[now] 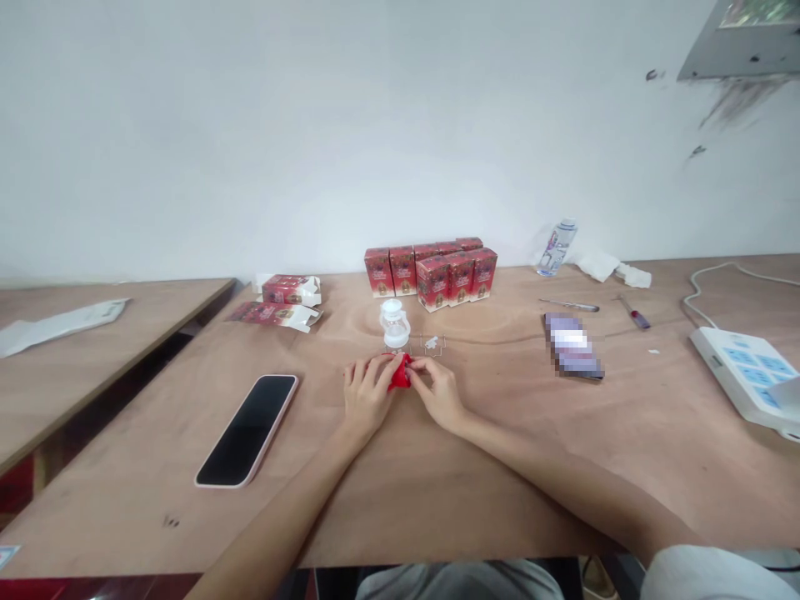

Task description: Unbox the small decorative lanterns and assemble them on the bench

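Observation:
Both hands meet at the middle of the wooden table (475, 500) around a small red object (400, 372). My left hand (366, 393) is curled on its left side and my right hand (438, 390) pinches it from the right; most of the object is hidden by the fingers. Just beyond the hands stands a small clear and white lantern-like piece (395, 325). A tiny clear wire part (432, 342) lies to its right.
Several red boxes (437, 268) stand in a group at the back; two flattened ones (281, 302) lie back left. A black phone in a pink case (248, 429) lies left. A blurred card (572, 346), two screwdrivers (572, 306), a bottle (556, 247) and a white power strip (747, 375) are right.

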Tool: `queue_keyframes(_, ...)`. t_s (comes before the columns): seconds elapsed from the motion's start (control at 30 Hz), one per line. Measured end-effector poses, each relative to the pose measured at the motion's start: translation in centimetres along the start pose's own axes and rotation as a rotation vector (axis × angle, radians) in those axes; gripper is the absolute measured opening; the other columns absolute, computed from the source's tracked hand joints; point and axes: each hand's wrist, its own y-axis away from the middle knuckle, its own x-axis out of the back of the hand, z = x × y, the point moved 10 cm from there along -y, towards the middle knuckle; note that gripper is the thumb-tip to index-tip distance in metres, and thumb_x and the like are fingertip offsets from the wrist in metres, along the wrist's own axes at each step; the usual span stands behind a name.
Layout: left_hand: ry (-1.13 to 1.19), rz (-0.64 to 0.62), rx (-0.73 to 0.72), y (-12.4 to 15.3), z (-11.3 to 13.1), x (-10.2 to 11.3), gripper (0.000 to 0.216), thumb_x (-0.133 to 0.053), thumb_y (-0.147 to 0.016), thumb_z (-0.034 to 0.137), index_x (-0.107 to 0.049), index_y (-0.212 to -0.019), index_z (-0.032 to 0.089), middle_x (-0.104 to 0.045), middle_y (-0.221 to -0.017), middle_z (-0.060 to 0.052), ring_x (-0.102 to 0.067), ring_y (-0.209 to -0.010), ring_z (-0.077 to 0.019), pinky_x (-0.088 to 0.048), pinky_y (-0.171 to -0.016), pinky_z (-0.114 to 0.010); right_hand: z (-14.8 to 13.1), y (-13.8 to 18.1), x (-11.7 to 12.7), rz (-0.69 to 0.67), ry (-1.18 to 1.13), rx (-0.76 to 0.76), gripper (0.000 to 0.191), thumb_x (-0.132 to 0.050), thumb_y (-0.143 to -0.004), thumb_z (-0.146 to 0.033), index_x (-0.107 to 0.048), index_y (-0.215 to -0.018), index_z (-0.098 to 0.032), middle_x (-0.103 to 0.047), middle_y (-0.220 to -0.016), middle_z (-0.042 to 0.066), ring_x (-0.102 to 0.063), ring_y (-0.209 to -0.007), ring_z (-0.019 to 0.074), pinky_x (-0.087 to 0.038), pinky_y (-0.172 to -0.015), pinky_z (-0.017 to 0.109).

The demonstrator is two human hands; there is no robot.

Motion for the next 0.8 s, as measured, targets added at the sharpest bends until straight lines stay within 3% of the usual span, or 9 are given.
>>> queue_keyframes(0.27,-0.048,-0.056,0.036,0.2,-0.1,-0.8,0.028,-0.052,-0.084,0.021,-0.059,-0.111,0.018,-0.067,-0.092,-0.008,-0.052,-0.077,-0.0206,-0.033,-0.065,-0.032,0.2,0.0,0.0,0.010,0.049,0.000,0.010,-0.048,-0.084,-0.025,-0.055,-0.078,-0.021,-0.066,-0.098,0.007,-0.062,-0.085,0.0175,-0.047,-0.078,0.032)
queue_keyframes(0.57,-0.066,-0.018,0.048,0.0,-0.1,-0.6,0.030,-0.049,-0.086,0.031,-0.057,-0.110,0.016,-0.065,-0.082,-0.009,-0.051,-0.072,-0.0221,-0.032,-0.063,-0.033,0.2,-0.2,0.4,0.054,-0.062,-0.021,0.009,-0.047,-0.085,-0.027,-0.052,-0.080,-0.022,-0.061,-0.099,0.007,-0.058,-0.094,0.0178,-0.046,-0.084,0.034)
queue_keyframes(0.67,-0.058,-0.007,0.076,0.0,-0.7,-0.5,0.030,-0.051,-0.085,0.034,-0.058,-0.107,0.016,-0.065,-0.083,-0.009,-0.051,-0.073,-0.0226,-0.033,-0.064,-0.032,2.5,-0.3,0.8,0.142,-0.235,-0.152,0.012,-0.050,-0.082,-0.033,-0.049,-0.078,-0.022,-0.062,-0.095,0.006,-0.059,-0.090,0.0177,-0.047,-0.083,0.035)
queue_keyframes(0.8,-0.041,-0.012,0.138,0.1,-1.9,-1.0,0.029,-0.053,-0.083,0.036,-0.058,-0.103,0.015,-0.066,-0.085,-0.010,-0.053,-0.075,-0.0237,-0.034,-0.065,-0.033,6.9,-0.4,0.8,0.267,-0.444,-0.390,0.024,-0.054,-0.076,-0.043,-0.042,-0.074,-0.022,-0.062,-0.078,0.003,-0.061,-0.065,0.0146,-0.051,-0.066,0.032)
